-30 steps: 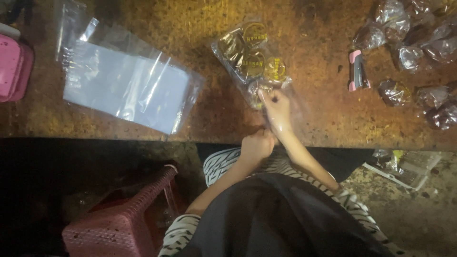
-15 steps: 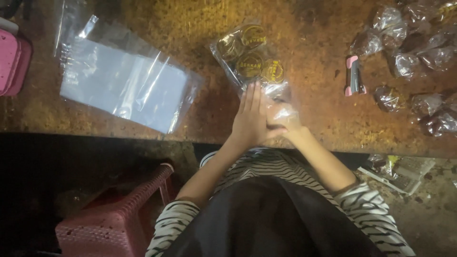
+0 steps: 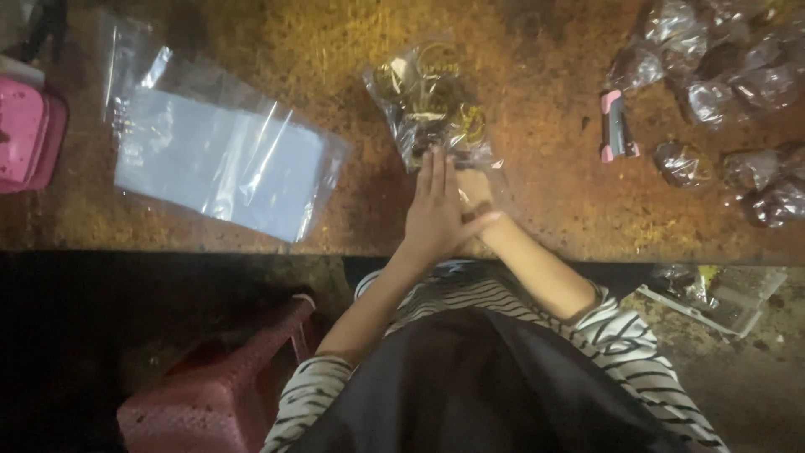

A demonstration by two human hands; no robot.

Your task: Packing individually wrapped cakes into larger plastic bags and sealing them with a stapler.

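A clear plastic bag (image 3: 429, 99) filled with round gold-coloured pieces lies on the brown worktop (image 3: 545, 201), straight ahead of me. My left hand (image 3: 436, 214) lies flat with its fingers straight, pressing down on the bag's near end and covering most of my right hand. My right hand (image 3: 480, 191) sits under and just right of it, curled at the bag's near edge and mostly hidden. Both forearms wear striped sleeves.
A stack of empty clear bags (image 3: 226, 164) lies to the left, with a pink case (image 3: 29, 134) at the far left edge. A small pink-and-dark tool (image 3: 616, 126) and several filled clear bags (image 3: 729, 84) lie to the right. A red stool (image 3: 218, 386) stands below the worktop.
My left hand came up from the worktop's edge and now lies flat over my right hand at the bag's near end. The bag has shifted slightly.
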